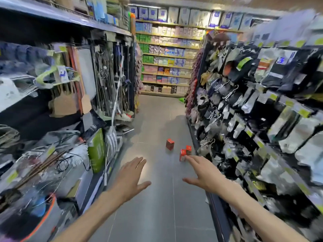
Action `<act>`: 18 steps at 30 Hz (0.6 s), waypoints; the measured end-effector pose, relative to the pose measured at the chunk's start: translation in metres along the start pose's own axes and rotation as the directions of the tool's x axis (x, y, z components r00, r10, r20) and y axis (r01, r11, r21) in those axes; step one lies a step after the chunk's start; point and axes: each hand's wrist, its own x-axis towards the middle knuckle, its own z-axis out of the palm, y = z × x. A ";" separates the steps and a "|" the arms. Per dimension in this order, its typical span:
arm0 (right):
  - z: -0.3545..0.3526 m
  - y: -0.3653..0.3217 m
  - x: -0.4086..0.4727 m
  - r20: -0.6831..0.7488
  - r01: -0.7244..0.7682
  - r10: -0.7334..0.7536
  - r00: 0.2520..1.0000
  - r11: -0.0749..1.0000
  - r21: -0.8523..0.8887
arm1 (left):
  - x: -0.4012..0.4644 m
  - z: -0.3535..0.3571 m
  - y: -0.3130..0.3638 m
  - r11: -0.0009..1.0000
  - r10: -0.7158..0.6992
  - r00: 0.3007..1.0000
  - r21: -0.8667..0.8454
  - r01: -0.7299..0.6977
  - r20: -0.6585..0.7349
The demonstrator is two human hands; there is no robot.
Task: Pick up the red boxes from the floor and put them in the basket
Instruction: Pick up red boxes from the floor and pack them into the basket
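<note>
Three red boxes stand on the grey floor of a shop aisle ahead of me. One red box stands alone in the middle. Two more, a near red box and a far red box, stand together by the foot of the right shelf. My right hand stretches forward with straight fingers, its fingertips overlapping the near box in the image; contact is unclear. My left hand reaches forward too, flat and holding nothing. No basket is in view.
Tall shelves line both sides: brooms and mops on the left, hanging packaged goods on the right. A far shelf of packets closes the aisle end. A green item lies on the floor far back.
</note>
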 end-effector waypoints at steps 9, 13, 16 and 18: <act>-0.010 0.098 0.207 -0.030 -0.135 0.135 0.990 0.991 -0.004 | 0.247 0.028 -0.113 0.990 0.137 0.990 -0.041 -0.135 0.043; -0.005 0.144 0.291 -0.043 -0.215 0.216 0.975 0.976 0.032 | 0.346 0.048 -0.149 0.987 0.155 0.987 -0.058 -0.152 0.049; 0.014 0.187 0.358 -0.055 -0.232 0.235 0.970 0.970 0.068 | 0.419 0.075 -0.176 0.981 0.190 0.980 -0.038 -0.188 0.064; 0.033 0.221 0.406 -0.059 -0.232 0.237 0.970 0.970 0.075 | 0.472 0.096 -0.195 0.978 0.206 0.976 -0.038 -0.203 0.077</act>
